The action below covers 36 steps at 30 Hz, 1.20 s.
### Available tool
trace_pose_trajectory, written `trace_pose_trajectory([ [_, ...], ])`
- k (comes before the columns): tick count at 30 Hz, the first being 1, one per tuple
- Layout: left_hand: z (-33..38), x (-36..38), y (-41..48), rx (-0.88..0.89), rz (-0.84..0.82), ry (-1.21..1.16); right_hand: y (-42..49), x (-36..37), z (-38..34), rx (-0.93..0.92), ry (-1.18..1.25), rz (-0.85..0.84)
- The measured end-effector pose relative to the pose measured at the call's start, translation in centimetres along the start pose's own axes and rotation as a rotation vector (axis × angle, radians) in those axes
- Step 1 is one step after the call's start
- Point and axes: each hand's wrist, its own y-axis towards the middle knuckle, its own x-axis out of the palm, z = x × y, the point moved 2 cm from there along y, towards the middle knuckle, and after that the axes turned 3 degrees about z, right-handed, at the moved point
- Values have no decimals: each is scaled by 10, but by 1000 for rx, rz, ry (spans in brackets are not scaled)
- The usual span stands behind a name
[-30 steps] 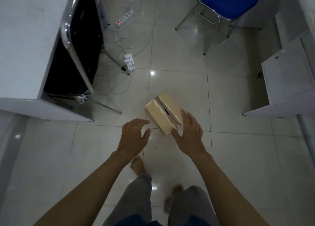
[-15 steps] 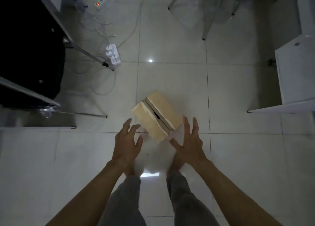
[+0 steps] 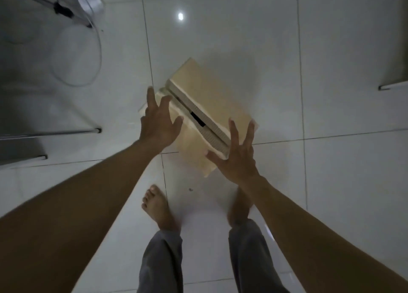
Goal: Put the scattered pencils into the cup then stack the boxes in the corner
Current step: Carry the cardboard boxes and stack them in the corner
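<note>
Finds the cardboard box [image 3: 212,98] on the floor [image 3: 331,182] at centre frame, laid lengthwise from upper left to lower right. Brackets it with left grip [image 3: 157,127] over the left flank and right grip [image 3: 236,160] at the lower-right end, both splayed wide, holding nothing; right looks nearer.

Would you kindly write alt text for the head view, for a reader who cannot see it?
From above, the left hand and right hand, fingers spread, reach to either side of a cardboard box on a white tiled floor. Bare feet and grey trousers show below; a cable lies at upper left.
</note>
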Motion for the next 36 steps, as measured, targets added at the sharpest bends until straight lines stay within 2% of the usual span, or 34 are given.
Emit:
trace_pose_trajectory([
  [3, -7, -2, 20, 21, 2, 61, 0, 10, 1, 42, 86, 23],
  [4, -28, 49, 57, -6, -27, 79, 25, 54, 34, 85, 105, 40],
  [5, -32, 52, 70, -43, -34, 80, 30, 61, 35, 117, 165, 50],
  [8, -37, 55, 87, 28, -52, 143, 34, 74, 40, 101, 222, 116],
  [12, -47, 71, 100, 17, -81, 91, 44, 90, 43, 78, 291, 164],
  [18, -71, 72, 61, -144, -169, -83, 43, 89, 44, 104, 167, 114],
  [23, -87, 69, 8, -268, -223, -178, 29, 64, 55, 93, 50, -76],
  [29, -69, 63, -48, -358, -187, -245, 0, 25, 57, 146, -73, -215],
  [36, -34, 24, -96, -385, -228, -214, -25, -32, 33, 122, -157, -234],
])
